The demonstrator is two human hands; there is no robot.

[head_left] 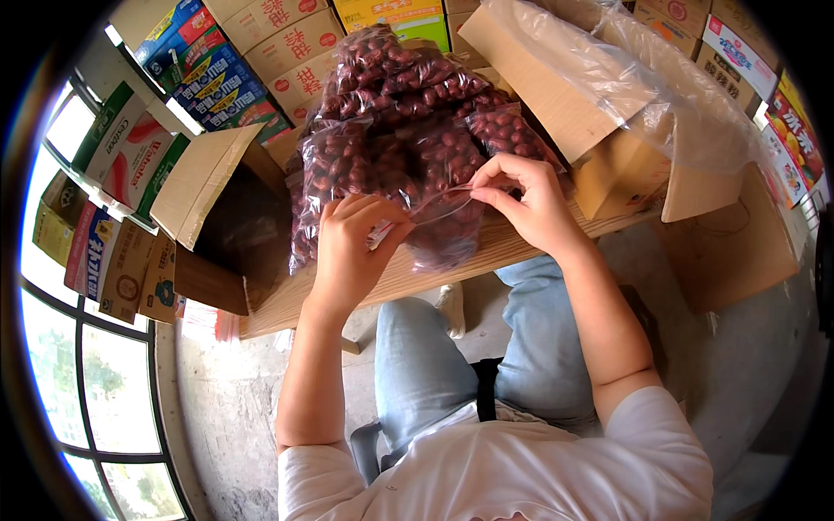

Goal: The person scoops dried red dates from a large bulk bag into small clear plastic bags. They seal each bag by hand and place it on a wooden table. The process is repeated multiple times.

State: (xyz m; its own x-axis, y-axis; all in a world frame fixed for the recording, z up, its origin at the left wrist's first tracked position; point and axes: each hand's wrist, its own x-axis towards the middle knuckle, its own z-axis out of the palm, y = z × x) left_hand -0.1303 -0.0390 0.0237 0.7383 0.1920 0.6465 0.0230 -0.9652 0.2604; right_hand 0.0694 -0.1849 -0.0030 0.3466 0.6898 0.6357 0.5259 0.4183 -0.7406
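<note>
L window (122, 382) overexp., fisheye distort., vignetting

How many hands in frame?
2: the left hand pinches the left side of the clear bag, the right hand its right side. None looks hidden.

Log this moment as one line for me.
left hand: pinching clear red-date bag, mouth's left side | right hand: pinching right side | sealed: unclear | bag pile: on wooden table

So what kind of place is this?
Probably a storeroom: cardboard cartons are stacked beyond a wooden table, and clear bags of dark red fruit are piled on it.
</note>
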